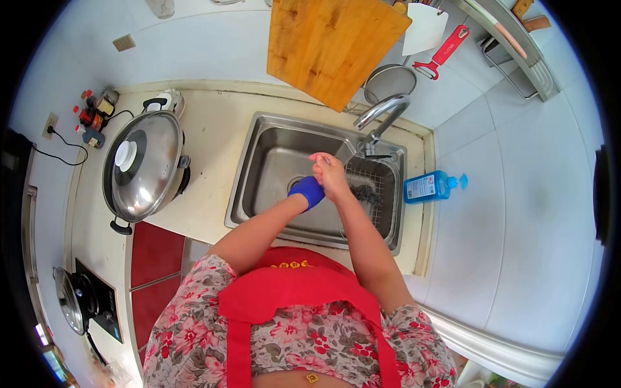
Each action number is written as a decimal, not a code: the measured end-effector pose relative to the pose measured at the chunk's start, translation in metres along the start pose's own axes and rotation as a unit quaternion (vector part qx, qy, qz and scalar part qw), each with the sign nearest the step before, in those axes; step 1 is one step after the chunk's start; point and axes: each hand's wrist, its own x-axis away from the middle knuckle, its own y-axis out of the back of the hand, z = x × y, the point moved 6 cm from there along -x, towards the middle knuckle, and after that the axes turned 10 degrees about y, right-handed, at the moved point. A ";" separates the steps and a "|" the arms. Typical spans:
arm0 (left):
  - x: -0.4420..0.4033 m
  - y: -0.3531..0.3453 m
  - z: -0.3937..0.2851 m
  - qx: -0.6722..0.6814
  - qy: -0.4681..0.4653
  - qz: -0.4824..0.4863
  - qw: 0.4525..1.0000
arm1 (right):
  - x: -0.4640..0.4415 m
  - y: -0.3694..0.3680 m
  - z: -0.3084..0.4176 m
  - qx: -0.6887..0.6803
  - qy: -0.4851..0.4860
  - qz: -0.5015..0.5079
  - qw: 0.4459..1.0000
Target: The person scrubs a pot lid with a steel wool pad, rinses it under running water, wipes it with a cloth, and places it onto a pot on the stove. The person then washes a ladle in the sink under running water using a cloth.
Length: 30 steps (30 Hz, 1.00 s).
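Observation:
Over the steel sink (259, 174), my two hands are together. My right hand (331, 174) is closed, its fingers wrapped over my left hand (315, 171), which is mostly hidden behind it. Pink fingertips poke out at the top of the pair, but whose they are is unclear. A blue cuff-like covering (309, 192) circles my left wrist. The chrome faucet (383, 123) curves over the sink's back right corner, beyond my hands. To the right of my right hand, a wire rack (381, 213) with a dark scourer (365, 194) sits in the sink.
A lidded pan (152, 174) stands on the left counter, with bottles (94, 116) in the corner behind. A blue soap bottle (427, 186) is right of the sink. Behind it hang a wooden cutting board (333, 48), a strainer (391, 84) and a red peeler (446, 48).

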 end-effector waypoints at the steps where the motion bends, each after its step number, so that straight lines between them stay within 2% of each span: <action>1: 0.005 0.004 0.003 -0.001 0.046 -0.024 0.999 | -0.001 0.003 -0.003 0.002 -0.001 -0.021 1.000; 2: 0.009 0.008 0.006 -0.002 0.091 -0.047 0.995 | -0.002 0.003 -0.007 0.002 -0.001 -0.020 1.000; 4: 0.015 0.017 0.001 -0.005 0.109 -0.058 0.992 | -0.002 0.006 -0.010 -0.008 0.017 -0.068 0.998; 8: 0.031 0.034 -0.006 -0.021 0.159 -0.079 0.984 | -0.002 0.007 -0.017 -0.009 0.012 -0.091 0.996; 14: 0.035 0.044 -0.007 -0.076 0.136 -0.106 0.982 | -0.001 0.004 -0.017 -0.032 0.009 -0.112 0.993; 22: 0.039 0.043 -0.004 -0.089 0.118 -0.116 0.982 | 0.003 -0.001 -0.017 0.014 -0.003 -0.143 0.990; 30: 0.046 0.033 0.005 -0.085 0.117 -0.133 0.980 | 0.015 -0.003 -0.026 -0.005 -0.026 -0.140 0.990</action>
